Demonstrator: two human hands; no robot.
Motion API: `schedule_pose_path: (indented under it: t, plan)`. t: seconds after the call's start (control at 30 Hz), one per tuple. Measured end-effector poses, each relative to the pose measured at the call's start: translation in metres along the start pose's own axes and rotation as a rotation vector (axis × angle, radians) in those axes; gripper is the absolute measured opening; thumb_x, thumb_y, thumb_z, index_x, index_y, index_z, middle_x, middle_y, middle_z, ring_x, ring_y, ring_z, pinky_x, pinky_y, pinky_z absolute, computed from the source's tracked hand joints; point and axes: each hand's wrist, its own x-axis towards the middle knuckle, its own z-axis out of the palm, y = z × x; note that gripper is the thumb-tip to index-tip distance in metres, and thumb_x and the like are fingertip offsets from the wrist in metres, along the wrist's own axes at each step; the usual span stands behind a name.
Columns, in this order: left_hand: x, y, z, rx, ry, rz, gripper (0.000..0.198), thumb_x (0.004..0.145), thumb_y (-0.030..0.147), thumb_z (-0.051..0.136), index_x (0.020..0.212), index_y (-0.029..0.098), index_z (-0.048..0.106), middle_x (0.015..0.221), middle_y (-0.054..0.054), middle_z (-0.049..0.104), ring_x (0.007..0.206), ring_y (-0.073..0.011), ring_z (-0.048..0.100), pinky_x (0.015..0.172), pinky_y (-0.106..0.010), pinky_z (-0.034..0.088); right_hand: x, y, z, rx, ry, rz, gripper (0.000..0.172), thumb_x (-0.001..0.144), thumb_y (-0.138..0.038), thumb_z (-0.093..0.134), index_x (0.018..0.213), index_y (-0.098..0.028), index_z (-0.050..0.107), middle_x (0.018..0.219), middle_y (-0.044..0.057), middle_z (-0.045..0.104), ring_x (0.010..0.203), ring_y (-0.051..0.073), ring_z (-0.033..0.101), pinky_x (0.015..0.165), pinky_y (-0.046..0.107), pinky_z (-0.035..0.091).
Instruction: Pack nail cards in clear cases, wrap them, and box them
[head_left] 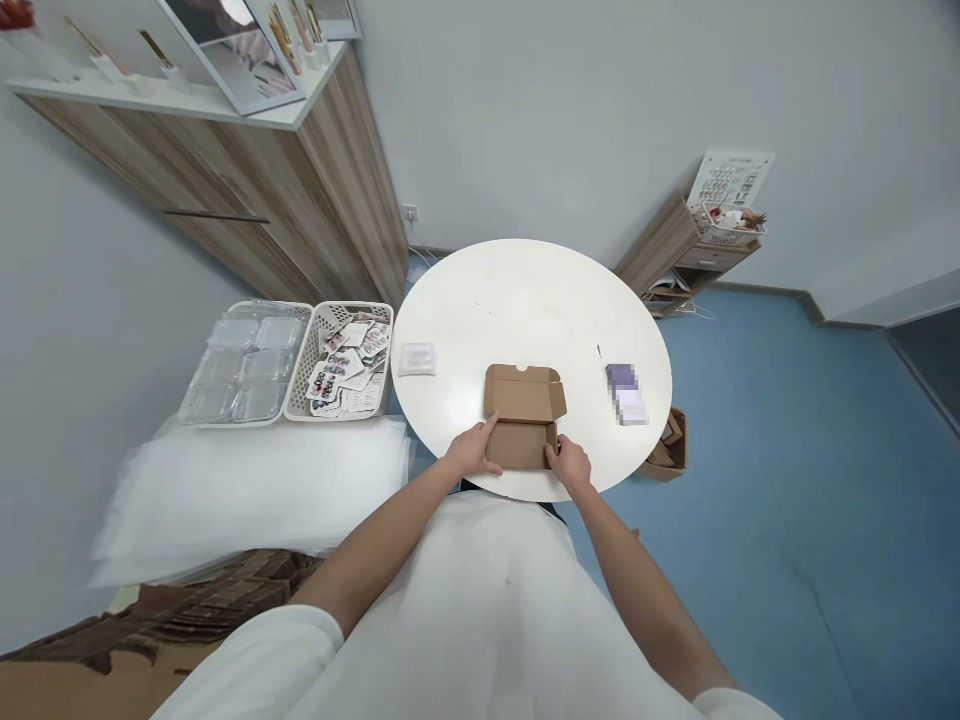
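Observation:
A small brown cardboard box point(519, 446) lies on the white round table point(517, 290) near its front edge, its lid folded back away from me. Nothing shows inside its tray. My left hand point(474, 450) rests at the box's left side, thumb and fingers spread along the wall. At the right end, my right hand point(570, 463) grips the side wall between thumb and fingers. A flat clear plastic case point(417, 359) lies at the table's left. On the right side sits a purple and white item point(626, 395), blurred out.
Left of the table stand a white basket point(292, 395) of printed cards and a tray of clear plastic boxes point(244, 365). White plastic sheets point(262, 480) and stacked flat cardboard point(202, 610) lie nearer me. An open carton point(679, 460) sits on the floor at right.

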Motion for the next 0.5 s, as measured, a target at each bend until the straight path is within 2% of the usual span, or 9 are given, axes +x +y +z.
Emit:
schedule_pose_path:
  t: [0.17, 0.5]
  plan:
    - [0.0012, -0.0004, 0.0005, -0.019, -0.003, 0.007, 0.114, 0.044, 0.045, 0.076, 0.138, 0.025, 0.014, 0.126, -0.013, 0.045, 0.111, -0.0334, 0.047, 0.082, -0.035, 0.039, -0.0021, -0.0040, 0.0014, -0.174, 0.008, 0.007, 0.021, 0.083, -0.035, 0.035, 0.083, -0.020, 0.049, 0.079, 0.007, 0.061, 0.074, 0.021, 0.059, 0.058, 0.028, 0.036]
    - [0.0054, -0.0003, 0.0047, 0.006, -0.055, -0.006, 0.115, 0.047, 0.048, 0.074, 0.139, 0.024, 0.009, 0.123, -0.013, 0.046, 0.108, -0.0330, 0.048, 0.079, -0.035, 0.040, -0.0030, -0.0011, 0.0018, -0.150, -0.017, 0.030, 0.019, 0.085, -0.030, 0.031, 0.088, -0.020, 0.047, 0.080, 0.007, 0.060, 0.074, 0.021, 0.059, 0.057, 0.028, 0.035]
